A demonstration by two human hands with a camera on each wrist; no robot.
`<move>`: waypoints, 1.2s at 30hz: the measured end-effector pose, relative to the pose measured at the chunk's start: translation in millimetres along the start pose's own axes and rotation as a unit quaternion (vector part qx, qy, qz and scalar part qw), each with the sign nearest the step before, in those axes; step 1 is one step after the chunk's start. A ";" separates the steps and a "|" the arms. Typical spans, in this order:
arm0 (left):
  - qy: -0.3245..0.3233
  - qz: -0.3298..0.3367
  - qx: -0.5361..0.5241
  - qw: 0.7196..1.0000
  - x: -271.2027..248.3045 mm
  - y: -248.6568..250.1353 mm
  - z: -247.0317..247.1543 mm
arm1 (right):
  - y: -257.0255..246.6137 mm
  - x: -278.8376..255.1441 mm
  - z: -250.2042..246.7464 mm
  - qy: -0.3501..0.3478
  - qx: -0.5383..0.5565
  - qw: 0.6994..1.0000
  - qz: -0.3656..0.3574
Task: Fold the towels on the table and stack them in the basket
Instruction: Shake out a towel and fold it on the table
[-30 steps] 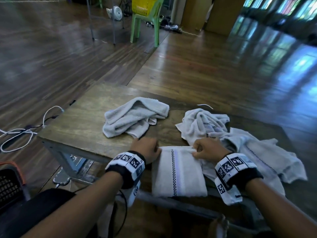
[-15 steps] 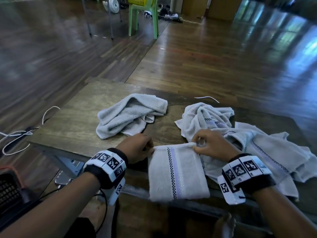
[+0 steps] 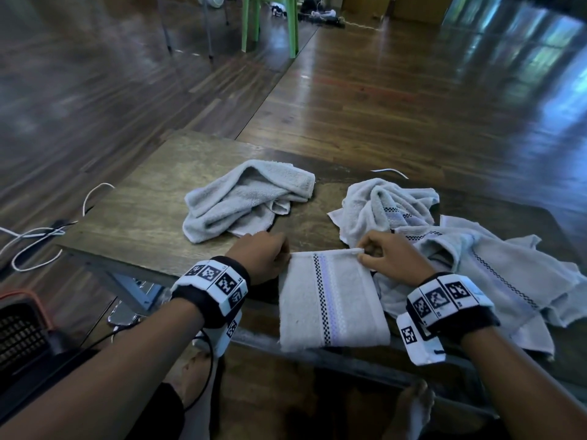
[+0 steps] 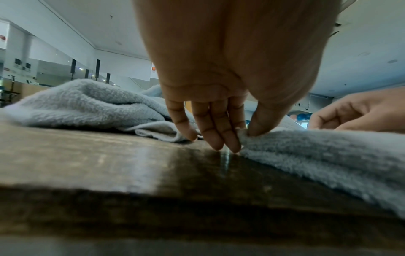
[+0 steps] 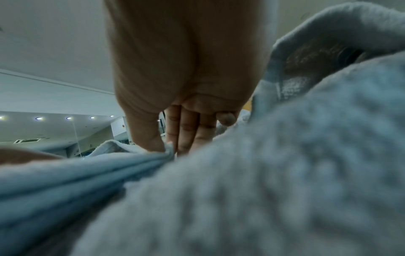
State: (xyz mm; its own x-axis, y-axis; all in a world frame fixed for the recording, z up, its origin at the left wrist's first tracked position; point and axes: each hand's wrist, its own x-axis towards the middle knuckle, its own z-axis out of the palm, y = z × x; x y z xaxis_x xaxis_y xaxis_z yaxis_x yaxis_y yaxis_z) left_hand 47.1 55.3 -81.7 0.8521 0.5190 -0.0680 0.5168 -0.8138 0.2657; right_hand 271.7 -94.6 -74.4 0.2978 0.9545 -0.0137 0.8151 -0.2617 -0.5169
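Here both hands pinch the folded towel's far corners.

Basket cropped at left edge

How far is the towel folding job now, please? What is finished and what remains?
Done: nothing stacked that shows; the dark basket is only partly in view. In hand: left hand and right hand pinch the far corners of the folded striped grey towel. Left: the plain crumpled grey towel and the heap of striped towels.
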 end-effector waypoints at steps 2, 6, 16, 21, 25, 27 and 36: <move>-0.001 0.001 -0.003 1.000 -2.3 2.5 -3.2 | -0.6 1.2 1.8 0.004 -0.008 1.000 0.005; 0.018 0.011 0.009 1.000 -9.0 14.6 -8.0 | -7.8 0.5 3.9 0.037 -0.081 0.995 -0.040; -0.030 -0.054 -0.002 0.998 -37.4 65.4 46.5 | -42.3 -39.1 21.6 0.006 -0.311 0.950 -0.030; -0.012 -0.063 0.021 0.998 -28.1 49.2 45.9 | -51.1 -50.5 39.9 -0.057 -0.275 0.959 0.038; -0.013 -0.067 0.045 0.997 -19.2 31.8 40.0 | -54.7 -39.4 54.1 -0.051 -0.233 0.969 0.072; -0.013 -0.069 0.048 0.996 -16.5 24.6 39.4 | -55.8 -35.7 58.8 -0.050 -0.229 0.968 0.086; 0.004 -0.081 0.083 0.993 -17.6 14.8 36.3 | -46.5 -35.7 59.3 -0.027 -0.286 0.951 0.113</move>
State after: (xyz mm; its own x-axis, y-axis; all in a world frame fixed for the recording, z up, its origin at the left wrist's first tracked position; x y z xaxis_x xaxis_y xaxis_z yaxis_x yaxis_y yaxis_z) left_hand 42.7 24.6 -111.5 0.7566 0.6479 -0.0883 0.6538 -0.7513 0.0900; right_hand 193.7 -108.0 -100.7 0.4842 0.8667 -0.1201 0.8749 -0.4813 0.0543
